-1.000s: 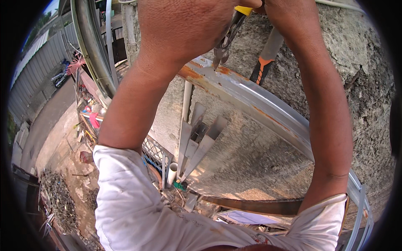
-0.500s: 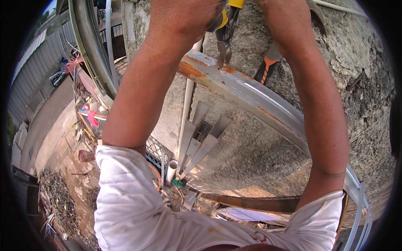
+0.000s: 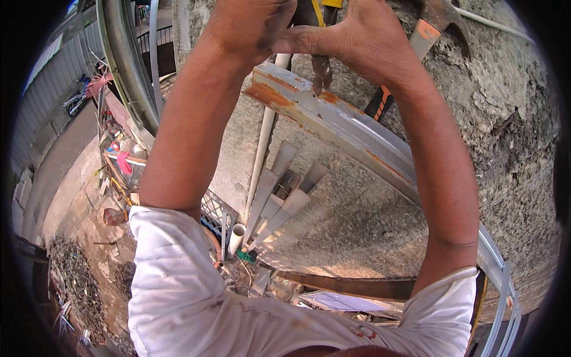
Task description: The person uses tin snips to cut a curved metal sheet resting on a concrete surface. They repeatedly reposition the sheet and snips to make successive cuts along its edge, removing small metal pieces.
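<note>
At the top edge, pliers with yellow handles (image 3: 322, 68) point jaws-down at a grey metal channel (image 3: 339, 124) with rust patches, their tips at its upper flange. My left hand (image 3: 259, 24) is closed at the handles on the left side; its fingers are mostly cut off by the picture edge. From the right, my right hand (image 3: 364, 41) closes round the pliers, its thumb lying across them and touching my left hand. Behind my right wrist lies a hammer (image 3: 425, 35) with an orange and black grip, partly hidden by the forearm.
Rough concrete wall (image 3: 505, 143) lies under the channel. Below stand several flat metal strips (image 3: 290, 208) and a white pipe (image 3: 236, 237). Rubble (image 3: 77, 285) covers ground at lower left. A tall metal frame (image 3: 128, 65) rises at left; thin metal lengths (image 3: 505, 297) stand at lower right.
My right hand has moved left and down, its thumb now stretched across the pliers to my left hand. More of the hammer shows. The view has shifted slightly.
</note>
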Tool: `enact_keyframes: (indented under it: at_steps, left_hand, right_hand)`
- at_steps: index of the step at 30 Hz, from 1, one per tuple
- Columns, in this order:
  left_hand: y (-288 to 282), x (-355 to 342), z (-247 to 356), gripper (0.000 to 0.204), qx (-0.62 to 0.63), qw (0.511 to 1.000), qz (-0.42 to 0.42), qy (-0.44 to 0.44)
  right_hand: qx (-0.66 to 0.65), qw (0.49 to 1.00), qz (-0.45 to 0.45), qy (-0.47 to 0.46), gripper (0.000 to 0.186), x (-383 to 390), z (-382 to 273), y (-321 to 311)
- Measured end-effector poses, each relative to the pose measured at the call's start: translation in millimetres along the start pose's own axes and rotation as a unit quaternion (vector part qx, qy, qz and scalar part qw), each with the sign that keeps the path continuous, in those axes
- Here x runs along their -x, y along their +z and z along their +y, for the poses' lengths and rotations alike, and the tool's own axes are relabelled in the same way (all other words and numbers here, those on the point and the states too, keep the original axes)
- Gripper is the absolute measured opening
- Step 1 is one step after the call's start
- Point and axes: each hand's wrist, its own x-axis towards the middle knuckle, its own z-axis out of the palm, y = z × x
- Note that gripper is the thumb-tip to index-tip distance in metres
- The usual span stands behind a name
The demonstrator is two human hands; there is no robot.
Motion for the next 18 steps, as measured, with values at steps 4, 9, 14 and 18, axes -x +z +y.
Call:
enact_keyframes:
  at_steps: [4, 9, 14, 18]
  left_hand:
    - [-5.5, -5.3, 4.7, 0.022, 0.122, 0.982, -0.025, -0.143]
    - [-2.1, 22.5, 24.5, 0.068, 0.13, 0.983, 0.072, -0.108]
    - [2.4, 60.4, 23.2, 0.087, 0.176, 0.978, 0.11, 0.0]
    - [-3.0, 66.6, 12.2, 0.083, 0.2, 0.972, 0.121, -0.004]
  right_hand:
    - [0.016, 1.0, 0.01, -0.006, 0.123, -13.2, 7.8, 6.2]
    - [0.064, 0.983, 0.038, -0.169, 0.113, -5.9, 11.9, 28.7]
    - [0.054, 0.964, 0.051, -0.256, 0.109, -2.1, 15.8, 45.7]
    - [0.053, 0.96, 0.061, -0.267, 0.108, -8.2, 18.7, 50.6]
